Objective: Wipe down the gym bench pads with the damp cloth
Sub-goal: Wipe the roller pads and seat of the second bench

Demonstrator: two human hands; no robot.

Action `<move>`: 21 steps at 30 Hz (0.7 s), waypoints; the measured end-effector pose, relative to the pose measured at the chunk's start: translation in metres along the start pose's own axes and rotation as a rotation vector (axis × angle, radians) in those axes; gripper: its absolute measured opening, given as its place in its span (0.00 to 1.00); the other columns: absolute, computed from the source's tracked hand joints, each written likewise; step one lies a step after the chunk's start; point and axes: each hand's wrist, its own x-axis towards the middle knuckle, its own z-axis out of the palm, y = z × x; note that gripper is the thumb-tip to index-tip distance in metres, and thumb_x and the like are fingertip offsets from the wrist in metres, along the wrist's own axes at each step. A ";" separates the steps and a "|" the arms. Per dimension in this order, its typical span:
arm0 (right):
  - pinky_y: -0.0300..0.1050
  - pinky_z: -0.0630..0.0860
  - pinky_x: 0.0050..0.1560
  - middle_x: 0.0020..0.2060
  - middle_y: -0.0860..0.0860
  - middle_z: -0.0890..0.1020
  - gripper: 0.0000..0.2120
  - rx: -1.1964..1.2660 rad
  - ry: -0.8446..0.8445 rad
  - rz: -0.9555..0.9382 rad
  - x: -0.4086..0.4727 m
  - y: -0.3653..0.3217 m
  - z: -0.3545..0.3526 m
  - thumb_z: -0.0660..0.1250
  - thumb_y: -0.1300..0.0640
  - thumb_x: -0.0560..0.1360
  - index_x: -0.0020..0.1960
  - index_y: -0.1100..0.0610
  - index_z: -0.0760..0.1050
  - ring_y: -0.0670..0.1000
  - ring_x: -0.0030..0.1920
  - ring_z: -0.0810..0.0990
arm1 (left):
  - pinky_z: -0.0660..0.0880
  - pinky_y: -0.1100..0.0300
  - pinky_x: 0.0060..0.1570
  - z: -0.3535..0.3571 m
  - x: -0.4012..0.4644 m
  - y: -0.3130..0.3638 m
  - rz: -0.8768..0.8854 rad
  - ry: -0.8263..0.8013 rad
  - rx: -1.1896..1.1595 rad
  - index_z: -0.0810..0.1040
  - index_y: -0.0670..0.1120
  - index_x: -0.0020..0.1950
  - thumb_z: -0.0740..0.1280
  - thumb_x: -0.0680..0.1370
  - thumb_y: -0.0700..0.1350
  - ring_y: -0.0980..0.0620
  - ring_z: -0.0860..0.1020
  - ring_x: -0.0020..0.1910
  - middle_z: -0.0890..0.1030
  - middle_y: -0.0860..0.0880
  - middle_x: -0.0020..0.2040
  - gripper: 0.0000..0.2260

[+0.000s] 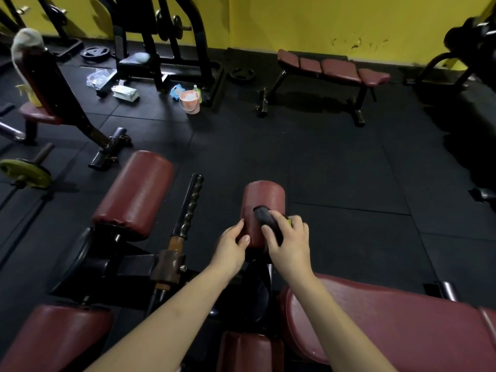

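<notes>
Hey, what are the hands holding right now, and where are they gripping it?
The right hand grips a dark cloth by its near end, against the roller pad. The left hand holds that pad's left side.

Both bare forearms extend forward from the lower edge of the view, converging slightly. The left hand (233, 244) is palm-down, fingers curled in a grip, thumb extended inward. The right hand (290, 238) is palm-down, fingers curled in a grasp.

Black rubber-tiled floor (308, 162) is noted; a pink bucket (190, 101), a white packet (125, 93) and weight plates (94, 52) are seen lying on it.
</notes>
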 end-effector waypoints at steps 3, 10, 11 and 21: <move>0.44 0.73 0.54 0.51 0.46 0.70 0.18 0.005 0.032 0.041 -0.010 -0.003 0.004 0.69 0.44 0.79 0.68 0.43 0.75 0.48 0.53 0.68 | 0.66 0.50 0.76 0.000 -0.001 0.001 -0.002 -0.011 -0.013 0.66 0.51 0.80 0.64 0.84 0.43 0.51 0.70 0.74 0.69 0.49 0.77 0.23; 0.46 0.70 0.53 0.49 0.52 0.73 0.09 0.062 0.152 0.168 0.095 -0.001 0.021 0.67 0.48 0.81 0.60 0.48 0.78 0.55 0.55 0.71 | 0.65 0.52 0.77 0.000 0.003 -0.008 0.001 -0.011 -0.009 0.66 0.55 0.80 0.63 0.85 0.44 0.52 0.69 0.75 0.69 0.53 0.77 0.23; 0.45 0.69 0.53 0.51 0.52 0.74 0.09 0.065 0.138 0.201 0.112 -0.002 0.023 0.65 0.48 0.82 0.61 0.47 0.78 0.55 0.56 0.71 | 0.65 0.52 0.77 -0.001 0.004 -0.009 -0.008 -0.013 -0.006 0.66 0.56 0.80 0.63 0.85 0.45 0.52 0.69 0.75 0.70 0.53 0.76 0.23; 0.41 0.70 0.49 0.43 0.47 0.71 0.10 0.140 0.027 0.063 -0.010 0.006 0.000 0.71 0.51 0.79 0.60 0.44 0.80 0.50 0.48 0.73 | 0.64 0.51 0.77 0.006 0.003 -0.005 0.026 0.042 -0.062 0.67 0.51 0.80 0.64 0.84 0.48 0.52 0.68 0.76 0.70 0.50 0.77 0.23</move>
